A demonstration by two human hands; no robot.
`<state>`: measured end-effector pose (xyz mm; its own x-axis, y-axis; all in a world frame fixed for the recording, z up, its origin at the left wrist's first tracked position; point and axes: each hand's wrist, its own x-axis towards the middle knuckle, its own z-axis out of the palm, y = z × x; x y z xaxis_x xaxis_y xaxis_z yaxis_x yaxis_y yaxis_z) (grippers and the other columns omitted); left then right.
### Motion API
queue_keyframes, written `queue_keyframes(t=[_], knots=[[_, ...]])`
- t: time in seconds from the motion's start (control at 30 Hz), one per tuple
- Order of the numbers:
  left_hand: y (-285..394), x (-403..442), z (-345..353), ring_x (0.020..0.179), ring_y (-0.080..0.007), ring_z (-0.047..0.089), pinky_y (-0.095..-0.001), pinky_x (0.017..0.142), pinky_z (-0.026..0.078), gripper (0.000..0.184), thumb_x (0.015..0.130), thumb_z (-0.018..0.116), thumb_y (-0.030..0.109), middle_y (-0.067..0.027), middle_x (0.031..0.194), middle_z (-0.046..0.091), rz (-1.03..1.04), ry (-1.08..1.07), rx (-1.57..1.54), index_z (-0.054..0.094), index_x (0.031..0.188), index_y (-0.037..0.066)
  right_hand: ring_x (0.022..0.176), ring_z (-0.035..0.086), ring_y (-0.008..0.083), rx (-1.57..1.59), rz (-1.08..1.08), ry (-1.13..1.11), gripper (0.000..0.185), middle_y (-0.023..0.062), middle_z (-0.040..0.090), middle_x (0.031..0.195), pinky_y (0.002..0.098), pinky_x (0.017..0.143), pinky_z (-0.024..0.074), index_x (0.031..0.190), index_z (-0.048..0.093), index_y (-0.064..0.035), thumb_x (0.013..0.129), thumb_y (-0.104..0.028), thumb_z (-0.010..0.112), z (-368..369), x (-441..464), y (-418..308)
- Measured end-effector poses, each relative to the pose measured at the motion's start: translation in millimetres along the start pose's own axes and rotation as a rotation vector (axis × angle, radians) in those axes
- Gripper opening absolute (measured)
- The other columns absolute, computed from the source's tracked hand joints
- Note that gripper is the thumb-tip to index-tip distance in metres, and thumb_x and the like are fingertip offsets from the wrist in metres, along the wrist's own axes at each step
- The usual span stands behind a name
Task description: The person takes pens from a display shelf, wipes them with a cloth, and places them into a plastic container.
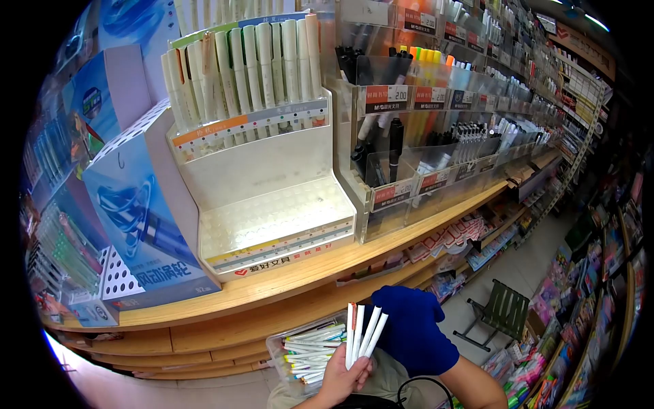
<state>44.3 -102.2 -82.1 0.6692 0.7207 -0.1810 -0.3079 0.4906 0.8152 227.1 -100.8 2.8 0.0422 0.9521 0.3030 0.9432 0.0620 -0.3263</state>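
My left hand (346,379) is closed around the lower ends of several white pens (357,332), which fan upward; one has a reddish-brown band. Just right of the pens, my right hand (412,330) is covered by blue fabric that looks like a glove or cloth. Its fingers are hidden, so I cannot see whether it grips anything. Beside my left hand, over my lap, a clear plastic box (274,347) holds many loose white pens (310,354) with coloured ends.
On the wooden shelf (286,290) stands a white tiered pen stand (272,211), its upper row filled with pens (248,68). A blue carton (146,225) is left of it. Clear pen racks (422,146) line the right. A folding stool (501,310) stands on the floor.
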Motion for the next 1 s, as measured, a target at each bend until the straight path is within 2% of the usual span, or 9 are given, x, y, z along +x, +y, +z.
queue_keyframes(t=[0.17, 0.3, 0.4, 0.6, 0.7, 0.77, 0.87, 0.97, 1.0], knots=[[2.8, 1.2, 1.1, 0.048, -0.0123, 0.048, -0.0235, 0.040, 0.040, 0.026, 0.093, 0.053, 0.011, -0.0093, 0.078, 0.057, -0.006, -0.010, -0.014, 0.043, 0.116, 0.005, 0.083, 0.063, 0.0229, 0.298, 0.045, -0.027, 0.041, 0.0082, 0.063, 0.093, 0.0314, 0.073, 0.0481, 0.103, 0.061, -0.0065, 0.065, -0.007, 0.075, 15.5, -16.5, 5.8], [6.3, 1.4, 2.8, 0.048, -0.0125, 0.048, -0.0237, 0.040, 0.040, 0.024, 0.093, 0.053, 0.010, -0.0097, 0.077, 0.057, -0.019, -0.007, -0.049, 0.044, 0.115, 0.004, 0.088, 0.063, 0.0211, 0.771, 0.136, 0.029, 0.044, 0.0083, 0.064, 0.097, 0.0310, 0.076, 0.0483, 0.109, 0.058, -0.0051, 0.069, -0.009, 0.075, 3.1, -15.9, -14.8], [6.3, 1.4, 2.5, 0.048, -0.0125, 0.049, -0.0237, 0.039, 0.039, 0.023, 0.093, 0.053, 0.011, -0.0103, 0.076, 0.058, -0.046, 0.010, -0.057, 0.045, 0.113, 0.003, 0.090, 0.062, 0.0210, 0.696, 0.123, 0.074, 0.043, 0.0082, 0.064, 0.099, 0.0309, 0.077, 0.0486, 0.110, 0.057, -0.0053, 0.071, -0.008, 0.074, 13.4, -16.9, -8.2], [13.2, -0.4, 5.0, 0.049, -0.0103, 0.048, -0.0221, 0.040, 0.038, 0.016, 0.095, 0.048, 0.011, -0.0109, 0.078, 0.060, -0.107, 0.014, -0.129, 0.048, 0.106, -0.001, 0.089, 0.062, 0.0197, 0.326, -0.032, 0.024, 0.039, 0.0076, 0.064, 0.099, 0.0307, 0.077, 0.0487, 0.110, 0.057, -0.0046, 0.073, -0.005, 0.071, 11.4, -14.4, -7.7], [8.4, 0.5, 1.4, 0.047, -0.0115, 0.048, -0.0234, 0.039, 0.038, 0.021, 0.094, 0.052, 0.017, -0.0113, 0.076, 0.060, -0.114, -0.009, -0.144, 0.046, 0.109, 0.003, 0.086, 0.063, 0.0179, 0.796, 0.137, 0.068, 0.033, 0.0081, 0.064, 0.097, 0.0298, 0.074, 0.0493, 0.107, 0.058, -0.0034, 0.076, -0.007, 0.069, 9.9, -15.3, -10.5], [8.5, 0.5, 1.9, 0.048, -0.0116, 0.048, -0.0234, 0.039, 0.038, 0.021, 0.094, 0.053, 0.017, -0.0107, 0.075, 0.059, -0.116, -0.010, -0.160, 0.046, 0.109, 0.003, 0.083, 0.064, 0.0162, 0.912, 0.126, 0.048, 0.032, 0.0080, 0.064, 0.095, 0.0292, 0.072, 0.0498, 0.107, 0.057, -0.0018, 0.077, -0.006, 0.068, 18.4, -18.2, -7.2], [-2.3, -0.3, 5.0, 0.048, -0.0118, 0.048, -0.0230, 0.040, 0.037, 0.019, 0.095, 0.052, 0.017, -0.0090, 0.073, 0.058, -0.123, 0.027, -0.036, 0.046, 0.108, 0.005, 0.080, 0.064, 0.0154, 1.218, 0.203, -0.247, 0.029, 0.0083, 0.064, 0.090, 0.0287, 0.070, 0.0515, 0.106, 0.054, -0.0002, 0.080, -0.006, 0.066, 45.2, -52.7, 8.6], [-6.1, -4.0, 15.7, 0.050, -0.0114, 0.048, -0.0221, 0.041, 0.036, 0.017, 0.096, 0.051, 0.016, -0.0054, 0.070, 0.054, -0.128, 0.004, 0.063, 0.044, 0.108, 0.007, 0.076, 0.065, 0.0162, 1.162, 0.173, -0.345, 0.024, 0.0084, 0.062, 0.078, 0.0282, 0.065, 0.0539, 0.106, 0.051, 0.0008, 0.086, -0.009, 0.061, 28.3, -48.5, -5.8], [-9.2, -3.1, 13.2, 0.050, -0.0107, 0.048, -0.0219, 0.041, 0.037, 0.017, 0.095, 0.051, 0.016, -0.0047, 0.070, 0.054, -0.139, 0.003, 0.067, 0.043, 0.108, 0.007, 0.076, 0.065, 0.0162, 1.361, 0.400, -0.404, 0.024, 0.0085, 0.062, 0.078, 0.0282, 0.063, 0.0541, 0.106, 0.051, 0.0005, 0.087, -0.010, 0.060, 23.4, -44.1, -12.4]])
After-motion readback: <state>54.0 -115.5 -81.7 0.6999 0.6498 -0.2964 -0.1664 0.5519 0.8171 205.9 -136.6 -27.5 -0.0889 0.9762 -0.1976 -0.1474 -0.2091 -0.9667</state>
